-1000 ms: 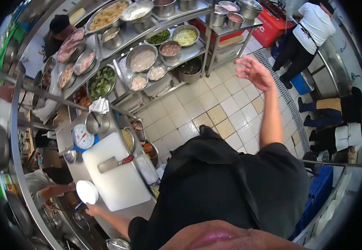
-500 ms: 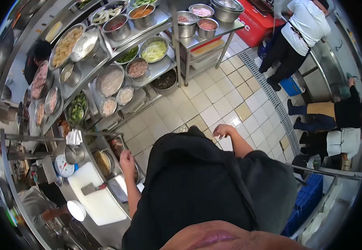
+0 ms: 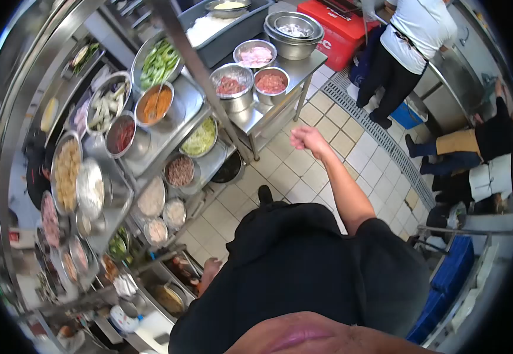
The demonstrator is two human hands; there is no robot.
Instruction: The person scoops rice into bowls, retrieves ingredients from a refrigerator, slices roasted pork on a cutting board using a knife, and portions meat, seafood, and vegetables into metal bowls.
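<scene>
My right hand [image 3: 308,140] is stretched forward over the tiled floor, fingers loosely curled with nothing visible in them. It is nearest to the steel side table [image 3: 246,121], apart from it. On that table stand metal bowls of pink raw meat [image 3: 254,54], red meat [image 3: 231,85] and minced-looking meat [image 3: 271,81]. My left hand [image 3: 211,271] hangs low at my side, partly covered by my black clothing; its fingers are too small and blurred to read. It is close to a steel counter with a container of brown food [image 3: 169,299].
Left is a steel rack with bowls of green peppers [image 3: 160,64], orange sauce [image 3: 155,105] and shredded greens [image 3: 199,138]. A red cooler [image 3: 333,29] stands at the back. Several co-workers [image 3: 407,47] stand along the right. A floor drain grate [image 3: 374,138] crosses the tiles [image 3: 292,183]; blue crates [image 3: 445,283] are lower right.
I have moved forward, so the rack and side table appear closer. My right arm has swung forward and up. My left hand has dropped back toward my body, and the cutting board has left view.
</scene>
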